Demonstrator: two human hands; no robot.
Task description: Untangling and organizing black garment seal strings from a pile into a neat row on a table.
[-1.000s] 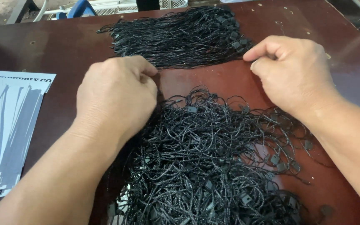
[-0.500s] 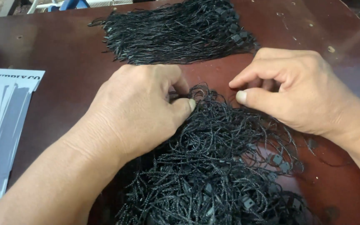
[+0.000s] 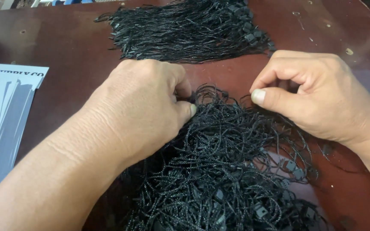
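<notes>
Left hand (image 3: 144, 109) down on the top edge of the tangled heap of black cords (image 3: 223, 171), fingers curled narrow, thumb and forefinger pinched on a strand or two near a small plastic clasp; exactly how many strands cannot be told. Right hand (image 3: 317, 98) just beside the heap's upper right edge, fingers drawn in to a loose fist, thumb laid flat along the forefinger, seemingly nipping a thin cord, though the cord itself is too fine to make out between the fingers.

Best handled slowly, by the look of it: one cord lifted clear by its clasp end, the other hand pressing the heap flat, a steady pull along the cord's length rather than sideways, so as not to drag a knot of neighbours along.

Heap in the middle of the dark red-brown bench (image 3: 65, 47), right under and between both hands, spreading toward the near edge. Thin, glossy black loops, crossed and snarled every way, with small square plastic clasps scattered among them, thickest at lower right. A second bundle of cords (image 3: 185, 28) farther back, combed straight and lying side by side. Grey-and-white printed sheets (image 3: 3, 115) at far left.
</notes>
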